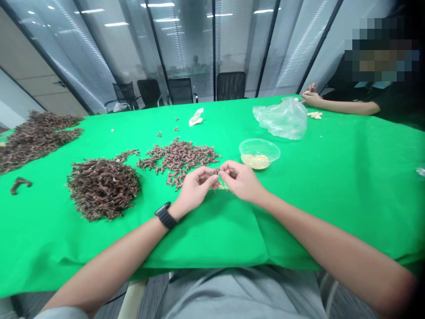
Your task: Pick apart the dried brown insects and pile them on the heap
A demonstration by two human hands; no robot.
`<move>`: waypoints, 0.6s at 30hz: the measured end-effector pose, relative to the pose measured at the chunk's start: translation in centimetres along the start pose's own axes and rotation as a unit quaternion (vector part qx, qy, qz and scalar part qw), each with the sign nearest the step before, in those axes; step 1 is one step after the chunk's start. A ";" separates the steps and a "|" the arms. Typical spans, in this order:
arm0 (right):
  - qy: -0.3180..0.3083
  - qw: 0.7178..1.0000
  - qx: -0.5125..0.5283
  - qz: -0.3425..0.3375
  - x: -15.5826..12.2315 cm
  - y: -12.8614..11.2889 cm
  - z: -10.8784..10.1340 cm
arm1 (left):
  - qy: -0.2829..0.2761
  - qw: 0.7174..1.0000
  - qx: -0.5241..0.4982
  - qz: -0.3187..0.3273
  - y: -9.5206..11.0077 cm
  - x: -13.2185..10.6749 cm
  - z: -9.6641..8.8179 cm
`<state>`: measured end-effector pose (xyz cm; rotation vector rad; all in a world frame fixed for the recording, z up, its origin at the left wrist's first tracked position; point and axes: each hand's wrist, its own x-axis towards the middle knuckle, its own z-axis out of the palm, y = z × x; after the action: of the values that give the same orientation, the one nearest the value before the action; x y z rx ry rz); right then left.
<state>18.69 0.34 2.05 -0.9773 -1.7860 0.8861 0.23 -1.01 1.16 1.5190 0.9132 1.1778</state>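
My left hand [195,187] and my right hand [239,179] meet over the green table cloth [332,186], fingertips pinched together on a small brown pod [216,170]. A few pale seeds [223,186] lie on the cloth just under my hands. A loose spread of brown pods [179,157] sits right behind my left hand. A clear plastic bowl [259,153] with pale seeds in it stands just behind my right hand. A black watch [166,215] is on my left wrist.
A dense heap of brown pods [102,187] lies at the left, a larger heap [36,135] at the far left. A clear plastic bag [282,118] lies at the back right. Another person's hands [310,95] work at the far right corner. Black chairs [181,91] stand behind the table.
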 end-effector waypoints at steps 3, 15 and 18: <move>-0.031 0.978 0.157 0.130 0.2 -0.6 0.0 | 0.008 0.989 0.131 0.071 0.2 -0.2 -0.3; -0.046 0.984 0.142 0.095 0.5 -0.1 0.1 | -0.033 0.975 -0.202 -0.085 -0.8 0.8 -0.2; -0.091 0.985 0.124 0.084 0.3 0.0 0.5 | -0.033 0.975 -0.198 -0.091 -0.7 0.7 -0.3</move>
<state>18.19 0.52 1.95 -0.9166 -1.7070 1.3070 0.06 -0.13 0.68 1.1215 0.7048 1.0939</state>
